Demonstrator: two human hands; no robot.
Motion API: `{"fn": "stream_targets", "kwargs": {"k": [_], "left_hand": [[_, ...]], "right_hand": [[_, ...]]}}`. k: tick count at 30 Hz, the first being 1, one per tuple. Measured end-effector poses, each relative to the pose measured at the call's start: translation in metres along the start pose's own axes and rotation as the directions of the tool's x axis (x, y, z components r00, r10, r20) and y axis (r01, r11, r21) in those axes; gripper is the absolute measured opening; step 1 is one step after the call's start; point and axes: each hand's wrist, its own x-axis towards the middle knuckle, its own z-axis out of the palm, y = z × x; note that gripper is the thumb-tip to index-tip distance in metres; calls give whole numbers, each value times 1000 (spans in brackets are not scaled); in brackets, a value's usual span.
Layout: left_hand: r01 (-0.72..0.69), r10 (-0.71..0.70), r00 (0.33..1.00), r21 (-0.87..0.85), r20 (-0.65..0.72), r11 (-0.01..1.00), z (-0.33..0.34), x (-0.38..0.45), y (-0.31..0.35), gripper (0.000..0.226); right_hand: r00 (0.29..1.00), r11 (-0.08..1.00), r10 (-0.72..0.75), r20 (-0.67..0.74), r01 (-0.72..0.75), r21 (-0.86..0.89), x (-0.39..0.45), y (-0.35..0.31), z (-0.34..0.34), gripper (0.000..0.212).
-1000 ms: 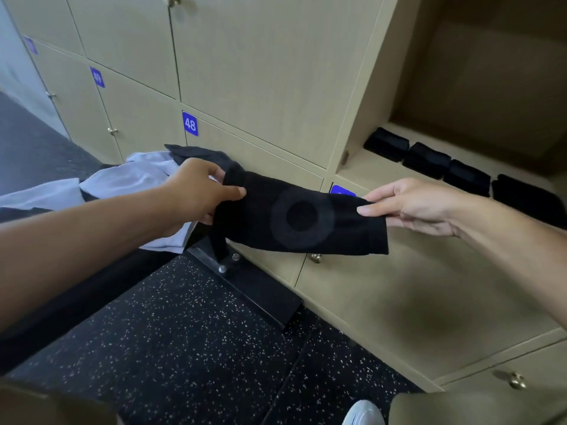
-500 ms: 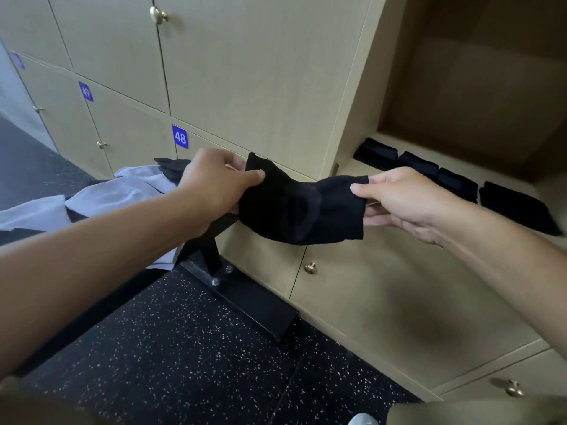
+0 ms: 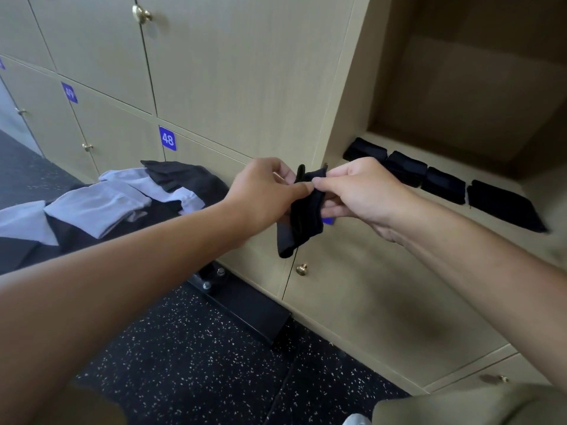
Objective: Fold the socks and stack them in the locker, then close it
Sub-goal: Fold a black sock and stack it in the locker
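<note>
We held black fabric sock (image 3: pixel 302 210) folded between both hands, in front of beige wooden locker doors — lower end hanging free. Our left hand (image 3: pixel 264 191) pinched sock's upper edge, grip closed on it; our right hand (image 3: pixel 362 194) pinched same edge from other side, fingers curled beneath. Four folded black socks (image 3: pixel 441 185) lay in row on floor of open beige locker compartment (image 3: pixel 497 118) to right. White and dark unfolded socks (image 3: pixel 101 204) lay heaped on dark surface at left.
</note>
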Motion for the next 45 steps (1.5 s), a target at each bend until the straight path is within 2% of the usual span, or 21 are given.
{"fn": "stream_targets", "kwargs": {"k": [2, 4, 7, 9, 13, 16, 19, 20, 22, 24, 26, 28, 30, 33, 37, 39, 42, 45], "left_hand": [[-11, 11, 1000, -10, 16, 1000, 3, -1, 1, 29], [-7, 8, 999, -45, 37, 999, 6, -1, 4, 42], [29, -16, 993, -112, 116, 993, 10, -4, 13, 53], [60, -34, 986, -154, 164, 986, 10, -7, 19, 58], [65, -31, 976, -151, 216, 986, 12, -8, 21, 62], [23, -7, 984, -91, 180, 996, 15, -6, 17, 43], [-120, 119, 993, 163, 16, 979, 15, -3, 8, 8], [-145, 157, 987, 255, -26, 956, 15, -3, 7, 11], [-158, 192, 978, 315, -81, 936, 15, -2, 8, 29], [-109, 134, 987, 253, -83, 961, 15, -2, 10, 46], [16, -15, 1000, 99, -11, 995, 17, -2, 11, 53], [162, -150, 981, -103, 121, 981, 18, -1, 9, 44], [252, -196, 952, -236, 236, 939, 18, -1, 6, 34], [248, -176, 955, -320, 238, 914, 24, 2, 3, 27], [183, -156, 981, -298, 112, 937, 36, 9, 5, 17], [162, -149, 987, -293, 67, 942, 42, 12, 3, 16], [128, -125, 992, -267, 30, 955, 50, 17, 4, 18], [148, -138, 989, -289, 56, 946, 58, 21, 7, 27]], "right_hand": [[1000, 1000, -2, 3, 2, 4, 0, 0, -2, 25], [1000, 1000, -5, 15, 4, 28, -1, 0, -4, 23], [1000, 999, -12, 4, 12, 43, -1, 2, -10, 40], [999, 999, -33, -8, 33, -8, -1, 4, -14, 50], [998, 998, -48, -48, 46, -34, 1, 14, -22, 17], [997, 997, -26, -72, 21, -71, 2, 16, -30, 12], [996, 985, -86, -10, 84, -148, 0, 13, -44, 13], [993, 975, -109, 38, 115, -193, -2, 12, -48, 14], [987, 965, -131, 96, 149, -216, -4, 11, -57, 15], [984, 968, -152, 98, 168, -189, -5, 10, -64, 17], [984, 981, -157, 89, 166, -103, -5, 11, -68, 17], [988, 990, -138, 75, 137, 15, -2, 15, -71, 22], [992, 990, -113, 55, 107, 89, 1, 21, -73, 25], [998, 992, -64, 5, 63, 112, 4, 30, -76, 27], [999, 980, 29, -21, -25, 199, 4, 39, -82, 45], [999, 980, 25, -34, -18, 199, 1, 42, -84, 44], [991, 998, -54, -121, 56, 16, -6, 44, -84, 20], [969, 991, -126, -211, 116, -59, -9, 45, -88, 22]]}}
